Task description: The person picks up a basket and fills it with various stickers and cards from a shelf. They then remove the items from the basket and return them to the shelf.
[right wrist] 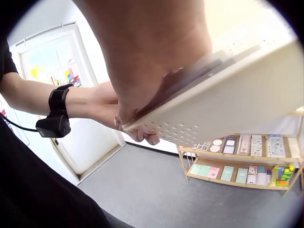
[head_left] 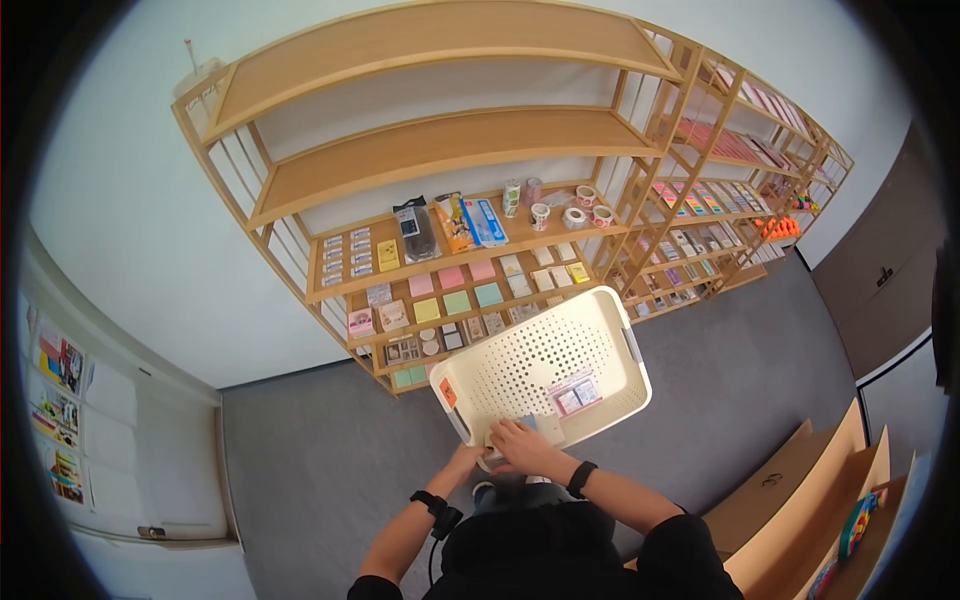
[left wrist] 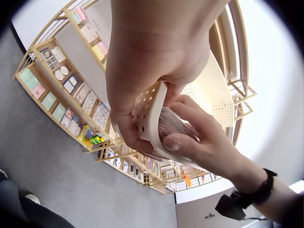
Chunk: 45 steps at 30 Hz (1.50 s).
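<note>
A cream perforated basket (head_left: 510,365) is held tilted before the body. My left hand (head_left: 466,462) grips its rim at the near corner, fingers curled round the holed wall (left wrist: 147,110). My right hand (head_left: 525,448) reaches in at that same corner. Between its thumb and fingers it holds a stack of thin flat packets (left wrist: 172,122), seen edge-on in the left wrist view; the hand partly covers them in the head view. Further along the basket lies a pink-and-white packet (head_left: 577,396). A blue piece (head_left: 528,422) shows by the right fingers.
In front stands a wooden shelf unit (head_left: 450,145) bearing notepads, tape rolls (head_left: 575,216) and a dark packaged item (head_left: 415,230). More stocked shelves (head_left: 710,195) continue to the right. Cardboard pieces (head_left: 800,480) stand at lower right. A white door (right wrist: 59,80) is on the left.
</note>
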{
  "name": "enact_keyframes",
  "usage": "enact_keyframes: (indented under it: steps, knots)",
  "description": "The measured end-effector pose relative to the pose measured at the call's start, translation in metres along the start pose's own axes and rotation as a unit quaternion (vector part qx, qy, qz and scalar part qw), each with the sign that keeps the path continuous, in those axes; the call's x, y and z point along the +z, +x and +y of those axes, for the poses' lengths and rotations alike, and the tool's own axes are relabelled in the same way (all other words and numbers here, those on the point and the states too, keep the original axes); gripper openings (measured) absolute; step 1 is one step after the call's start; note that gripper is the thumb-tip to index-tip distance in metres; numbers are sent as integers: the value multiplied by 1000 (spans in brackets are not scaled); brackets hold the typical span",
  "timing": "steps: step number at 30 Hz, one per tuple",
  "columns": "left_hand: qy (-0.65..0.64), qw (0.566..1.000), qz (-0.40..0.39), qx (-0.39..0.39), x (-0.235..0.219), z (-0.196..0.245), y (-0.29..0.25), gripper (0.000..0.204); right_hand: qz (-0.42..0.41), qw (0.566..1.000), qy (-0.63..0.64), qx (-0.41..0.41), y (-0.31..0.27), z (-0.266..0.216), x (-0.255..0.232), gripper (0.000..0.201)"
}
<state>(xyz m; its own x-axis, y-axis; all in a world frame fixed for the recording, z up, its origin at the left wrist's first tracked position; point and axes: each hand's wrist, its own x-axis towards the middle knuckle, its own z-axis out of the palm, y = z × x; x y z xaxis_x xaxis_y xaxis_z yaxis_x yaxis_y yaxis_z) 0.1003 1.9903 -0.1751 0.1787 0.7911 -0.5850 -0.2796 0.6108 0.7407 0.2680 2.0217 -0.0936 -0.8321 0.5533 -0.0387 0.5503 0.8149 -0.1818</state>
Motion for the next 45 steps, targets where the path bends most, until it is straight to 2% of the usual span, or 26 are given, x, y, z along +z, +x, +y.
enact_keyframes:
  steps: [3,5,7,8,9,10,11,13,14,16,18,19,21,22,24,25,28,31,34,35,38,45]
  knots:
    - [31,999,-8,-24,0,-3,5,45,28,997,69,-2,-9,10,-2,65]
    - [44,998,-9,-34,0,-8,10,44,113,987,106,34,-24,26,-19,62]
    - [59,996,-41,-45,1,-11,12,45,141,976,114,121,-50,47,-45,52]
    - [59,996,-41,-47,5,-10,11,45,207,961,106,149,-67,66,-48,50]
    - [56,996,-49,-50,12,-7,9,46,275,935,66,214,-89,80,-53,52]
    - [53,996,-57,-54,18,-6,9,47,308,899,32,311,-111,88,-66,54]
    - [52,995,-57,-56,24,-4,12,47,340,874,-23,347,-133,94,-83,58]
    - [67,988,-103,-96,35,-3,17,50,410,807,-61,421,-176,115,-78,61]
    - [66,988,-99,-98,41,-6,22,50,409,808,-57,421,-202,129,-63,61]
    - [83,982,-147,-87,55,-15,40,52,349,774,161,503,-248,156,-16,52]
    - [92,983,-144,-74,75,-23,53,51,181,709,371,571,-276,166,-9,42]
    - [102,983,-143,-58,85,-27,61,51,178,711,372,570,-294,174,7,42]
    - [131,979,-153,-36,98,-49,89,51,257,664,487,506,-328,194,48,35]
    - [164,973,-165,-14,109,-53,96,52,253,665,488,505,-336,199,46,35]
    - [190,969,-149,-44,135,-56,106,50,262,601,556,512,-352,213,45,32]
    - [219,963,-137,-75,149,-56,109,49,258,602,557,511,-359,223,46,32]
    - [184,970,-123,-104,187,-66,121,51,280,585,569,505,-384,256,51,28]
    - [208,969,-106,-83,219,-77,137,50,275,587,582,491,-408,286,49,29]
    - [199,968,-98,-121,245,-79,150,51,273,594,568,499,-427,307,42,29]
    - [203,968,-99,-106,251,-81,156,50,283,587,571,499,-432,312,38,28]
    - [222,967,-82,-100,285,-60,157,53,313,574,565,503,-444,325,28,26]
    - [243,951,-142,-125,357,-30,189,53,371,550,533,524,-495,341,8,28]
